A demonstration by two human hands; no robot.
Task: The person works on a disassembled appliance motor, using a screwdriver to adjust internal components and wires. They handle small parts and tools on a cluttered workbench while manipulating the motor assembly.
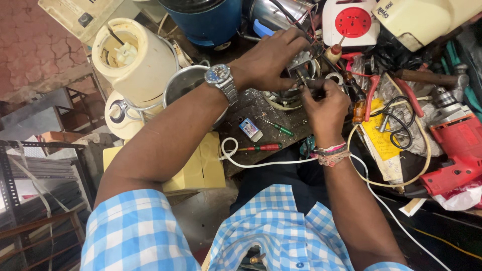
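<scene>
Head view: the left hand (268, 60) lies cupped over a small metal motor assembly (296, 83) on the cluttered workbench (251, 108), fingers curled around its top. The right hand (326, 103) pinches a part at the assembly's front edge. A red-handled screwdriver (261, 147) lies nearby, beside a white cable (261, 163).

reddish brick floor (30, 40) at upper left, dark metal rack (35, 200) w/ slats lower left, even daylight.
</scene>
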